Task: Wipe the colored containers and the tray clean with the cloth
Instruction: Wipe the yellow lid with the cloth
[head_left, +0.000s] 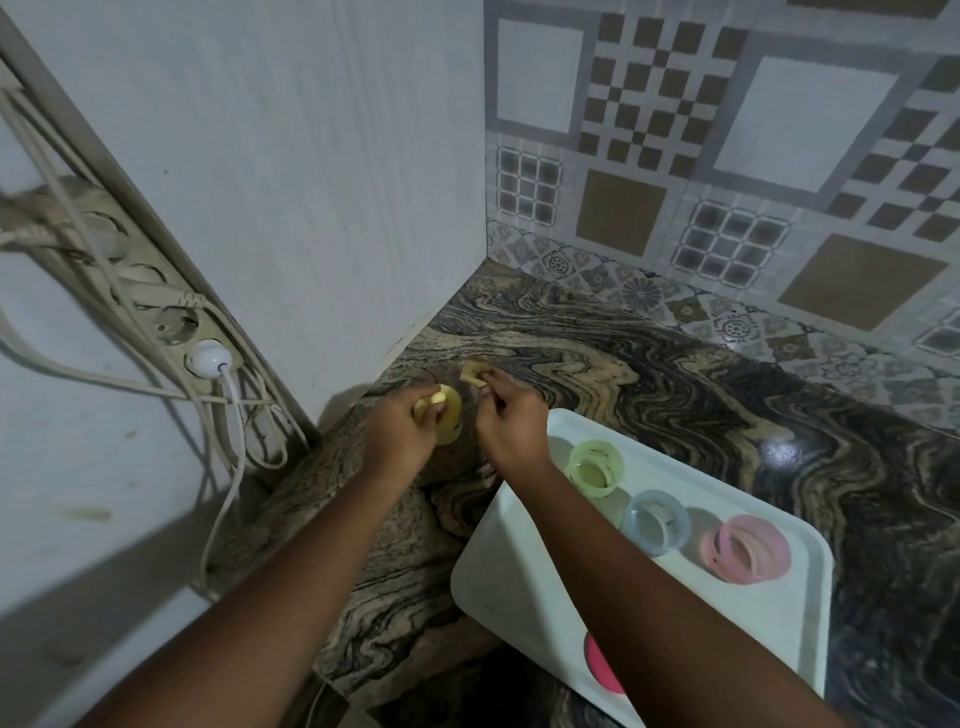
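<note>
A power strip (171, 317) with white cables is seen on the wall at far left, well apart from the work. On the marbled counter (649, 364), just left of the tray, a yellow container (451, 415) is held by the left hand (402, 436), whose fingers are closed around its rim and partly cover it. Just to its right, a small tan cloth (475, 373) is pinched between the fingertips of the right hand (511, 426), apart from the yellow container and not yet pressed against it. The task is judged to be at an early stage: only this one container appears to be in hand, and whether it has been wiped cannot be told. On the white tray (519, 582) at right, three more containers are counted in a row, left to right: one green container (596, 467), one blue container (655, 522) and one pink container (746, 548). A further pink object (597, 665) is partly hidden behind the right forearm, so its kind cannot be told. That gives four containers clearly counted, one tray and one cloth; the three on the tray and the tray itself seem left to wipe.
</note>
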